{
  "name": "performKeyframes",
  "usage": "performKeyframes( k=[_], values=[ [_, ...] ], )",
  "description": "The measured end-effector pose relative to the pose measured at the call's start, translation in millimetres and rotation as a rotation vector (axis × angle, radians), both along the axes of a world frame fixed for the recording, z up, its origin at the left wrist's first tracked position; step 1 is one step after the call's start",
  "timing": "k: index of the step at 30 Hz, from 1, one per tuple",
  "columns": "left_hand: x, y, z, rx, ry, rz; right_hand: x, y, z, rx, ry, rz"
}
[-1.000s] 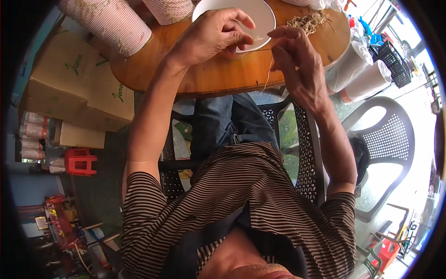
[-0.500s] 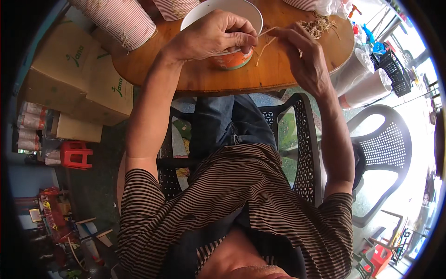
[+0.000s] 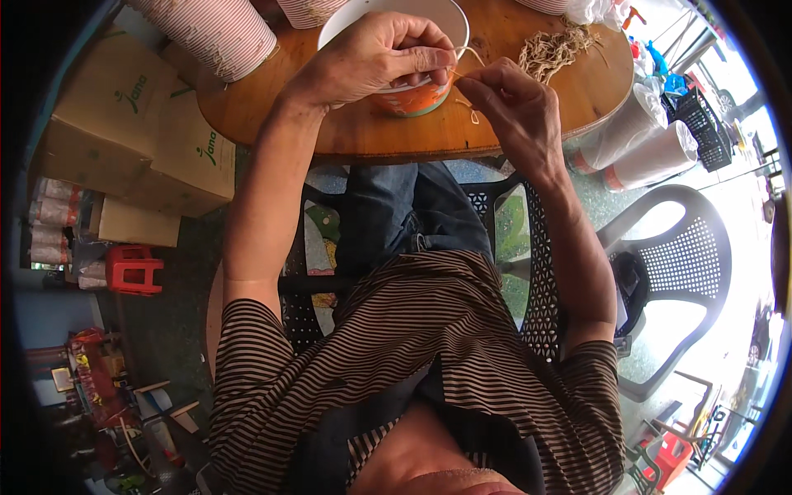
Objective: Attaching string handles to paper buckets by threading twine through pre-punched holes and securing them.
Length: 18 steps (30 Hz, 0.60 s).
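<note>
A paper tub (image 3: pixel 412 101) with a white inside and an orange printed wall stands near the table's front edge. Over its near rim is my left hand (image 3: pixel 384 62), thumb and fingers pinched on a thin pale string (image 3: pixel 472 53). Just to the right, my right hand (image 3: pixel 520 107) pinches the same string, which makes a small loop between the two hands. A loose end hangs below the fingers of my right hand. My left fingers hide part of the rim, so I cannot tell whether the string passes through the tub.
A heap of tan strings (image 3: pixel 557 51) lies on the wooden table (image 3: pixel 330 140) at the right. Stacks of nested striped tubs (image 3: pixel 219 37) rise at the back left. Cardboard boxes (image 3: pixel 107 124) stand left of the table, a grey plastic chair (image 3: pixel 681 247) at the right.
My right hand has moved slightly left and down, closer to my left hand, its fingers now pinched on the string. My left hand has barely moved.
</note>
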<state>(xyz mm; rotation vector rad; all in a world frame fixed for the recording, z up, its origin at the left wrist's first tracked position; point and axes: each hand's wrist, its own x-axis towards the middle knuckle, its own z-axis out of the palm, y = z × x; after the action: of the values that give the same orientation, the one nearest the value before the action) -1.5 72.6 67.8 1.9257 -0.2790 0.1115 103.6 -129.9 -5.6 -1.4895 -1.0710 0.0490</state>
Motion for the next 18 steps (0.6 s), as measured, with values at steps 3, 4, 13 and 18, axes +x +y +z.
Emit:
performKeyframes(
  k=[3,4,13,18],
  values=[
    [-1,-1,-2,-0.066,-0.009,0.026,-2,1,-3,-0.021,0.128,0.023],
    [-1,-2,-3,-0.058,-0.046,0.059,-3,2,-4,-0.020,0.168,0.047],
    [-19,-5,0,-0.065,-0.035,0.086,-14,-2,11,-0.073,0.215,0.036],
    [-16,-6,-1,-0.162,-0.066,0.057,-9,2,1,-0.070,0.238,0.070]
  ],
)
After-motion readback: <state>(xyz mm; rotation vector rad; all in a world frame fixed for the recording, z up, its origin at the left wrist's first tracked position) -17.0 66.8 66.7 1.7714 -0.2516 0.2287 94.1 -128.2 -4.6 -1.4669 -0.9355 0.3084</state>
